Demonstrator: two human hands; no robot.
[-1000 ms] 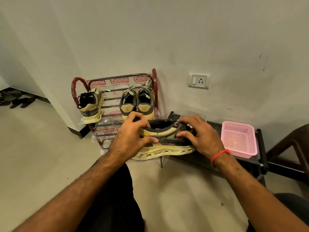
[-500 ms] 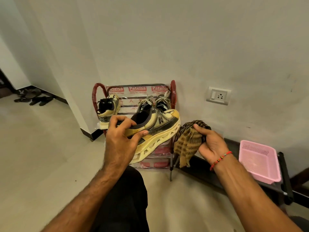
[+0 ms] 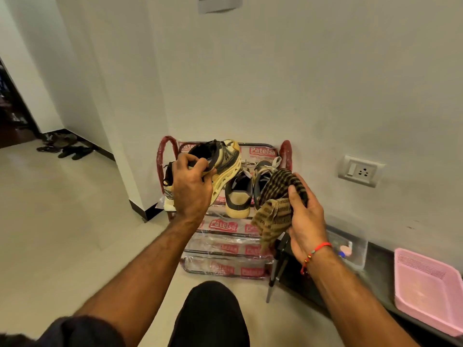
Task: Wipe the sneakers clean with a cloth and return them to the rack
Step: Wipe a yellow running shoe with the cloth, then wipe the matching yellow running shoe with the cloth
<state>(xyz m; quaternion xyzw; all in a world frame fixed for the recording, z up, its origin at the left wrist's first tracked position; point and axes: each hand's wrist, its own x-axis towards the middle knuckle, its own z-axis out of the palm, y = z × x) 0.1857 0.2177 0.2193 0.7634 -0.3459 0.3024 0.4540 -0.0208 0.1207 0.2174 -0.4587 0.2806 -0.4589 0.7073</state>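
Sneaker (image 3: 220,161) in yellow and black sits up in our left hand (image 3: 191,189), our grip curled round its heel and collar, held in front of the rack's (image 3: 226,227) top tier. Our right hand (image 3: 304,216) grips a bunched brown striped cloth (image 3: 276,204) beside it. On the rack, a pair of sneakers (image 3: 246,194) rests just behind the cloth. A pink basket (image 3: 426,291) lies on the dark bench (image 3: 375,269) at right.

The left hand (image 3: 193,186) hides most of the sneaker at nine o'clock on the rack (image 3: 285,151). At five o'clock, the pink basket (image 3: 426,294) is cut by the frame's right edge. The clear box's (image 3: 350,249) contents are too small to identify.
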